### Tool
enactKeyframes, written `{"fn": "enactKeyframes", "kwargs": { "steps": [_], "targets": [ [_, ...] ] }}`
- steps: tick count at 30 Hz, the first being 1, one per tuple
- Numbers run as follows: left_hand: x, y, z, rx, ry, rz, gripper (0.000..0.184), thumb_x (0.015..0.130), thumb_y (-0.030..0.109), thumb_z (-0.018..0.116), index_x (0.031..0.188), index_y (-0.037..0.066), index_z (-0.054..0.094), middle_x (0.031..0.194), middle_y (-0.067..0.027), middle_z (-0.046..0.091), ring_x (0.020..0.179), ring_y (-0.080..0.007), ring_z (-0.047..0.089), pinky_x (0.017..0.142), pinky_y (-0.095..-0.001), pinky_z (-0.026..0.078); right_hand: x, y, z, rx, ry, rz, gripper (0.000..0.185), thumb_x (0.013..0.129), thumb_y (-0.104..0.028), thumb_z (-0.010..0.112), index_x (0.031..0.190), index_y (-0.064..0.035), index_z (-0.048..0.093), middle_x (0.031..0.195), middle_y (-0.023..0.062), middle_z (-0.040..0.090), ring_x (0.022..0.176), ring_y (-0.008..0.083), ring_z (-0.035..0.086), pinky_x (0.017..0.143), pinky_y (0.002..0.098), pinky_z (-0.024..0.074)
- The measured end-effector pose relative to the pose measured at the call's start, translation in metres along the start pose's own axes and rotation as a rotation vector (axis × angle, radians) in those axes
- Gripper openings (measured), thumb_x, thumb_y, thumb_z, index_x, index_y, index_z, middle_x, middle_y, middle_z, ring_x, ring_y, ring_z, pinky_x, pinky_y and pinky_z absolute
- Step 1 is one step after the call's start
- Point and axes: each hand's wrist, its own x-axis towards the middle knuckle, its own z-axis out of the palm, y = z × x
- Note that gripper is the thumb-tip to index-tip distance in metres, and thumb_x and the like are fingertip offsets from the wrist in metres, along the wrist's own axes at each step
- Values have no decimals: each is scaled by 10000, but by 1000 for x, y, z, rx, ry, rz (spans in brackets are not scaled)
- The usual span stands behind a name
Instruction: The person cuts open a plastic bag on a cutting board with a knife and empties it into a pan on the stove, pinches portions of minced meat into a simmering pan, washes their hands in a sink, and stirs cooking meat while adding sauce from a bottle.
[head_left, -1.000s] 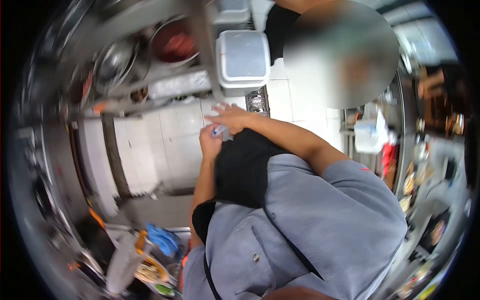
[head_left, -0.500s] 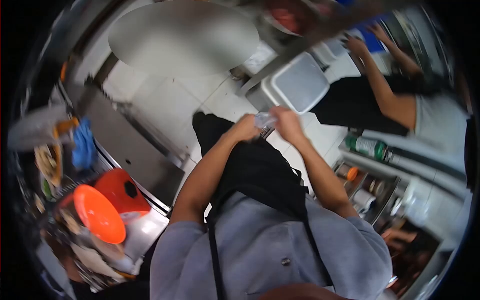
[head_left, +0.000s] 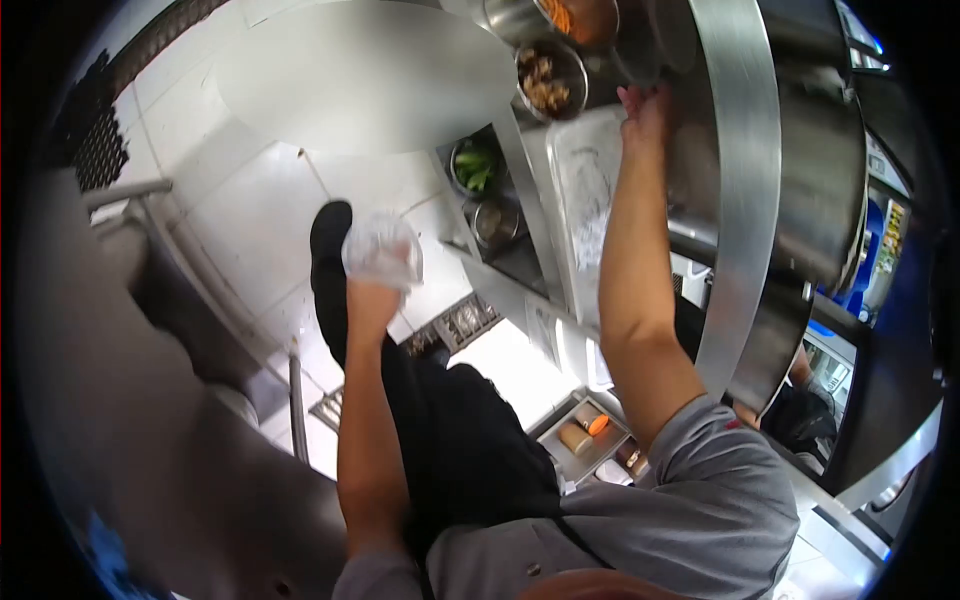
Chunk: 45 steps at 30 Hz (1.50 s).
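Note:
My left hand [head_left: 372,300] is closed around a clear plastic cup [head_left: 380,245], held over the white tiled floor. The cup is see-through and slightly blurred, and part of the hand shows through it. My right arm stretches over the steel counter, and my right hand [head_left: 648,112] is above the far end of a white tray [head_left: 585,165]. Its fingers look apart, with nothing visible in them. Left of that hand stands a metal bowl of brown chopped pieces [head_left: 547,82]. Beyond it, shredded orange food [head_left: 560,14] fills another bowl.
A steel shelf edge [head_left: 740,170] runs close beside my right arm. Below the counter, a lower shelf holds a container of green leaves [head_left: 474,168] and a round container [head_left: 495,222]. Another person [head_left: 800,420] is partly visible at right. A floor drain grate [head_left: 465,320] lies near my feet.
My hands, together on a clear plastic item before, are now apart. The left holds the cup; the right reaches over the counter. The view has turned toward the counter with bowls.

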Motion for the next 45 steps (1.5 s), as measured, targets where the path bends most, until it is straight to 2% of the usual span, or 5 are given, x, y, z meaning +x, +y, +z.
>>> {"fn": "enactKeyframes", "kwargs": {
  "steps": [8,13,16,23,45],
  "targets": [
    [23,-47,44,-80,31,-161,225,936,218,560,944,2,621,897,-127,646,779,-213,635,664,-343,507,193,10,-25,527,-281,5,390,767,-103,754,1116,-16,603,1052,128,630,914,235,617,745,390,532],
    [29,-11,45,-160,20,-180,260,908,200,612,966,-54,620,888,-190,651,817,-294,626,746,-392,478,143,-50,15,-581,-288,-1124,176,838,-138,684,973,-43,622,777,84,621,717,226,611,703,408,529],
    [32,-20,42,-226,5,-298,242,907,173,617,960,-63,620,869,-175,654,799,-267,623,715,-379,473,90,-78,60,213,-59,-388,119,872,-168,641,922,-66,607,655,56,559,651,225,589,673,403,531],
    [23,-19,33,-174,21,-236,231,917,159,611,917,-72,612,816,-145,640,760,-219,598,683,-359,461,49,-80,167,291,-483,-246,144,888,-173,629,975,-67,585,734,64,560,657,209,587,621,372,569],
    [53,-27,3,-279,-116,-358,254,860,-29,522,1097,-39,613,962,-68,620,766,-125,579,647,-257,453,109,1,15,-155,70,-43,121,866,-80,584,982,-51,570,777,74,577,628,184,604,538,331,541]
  ]
}}
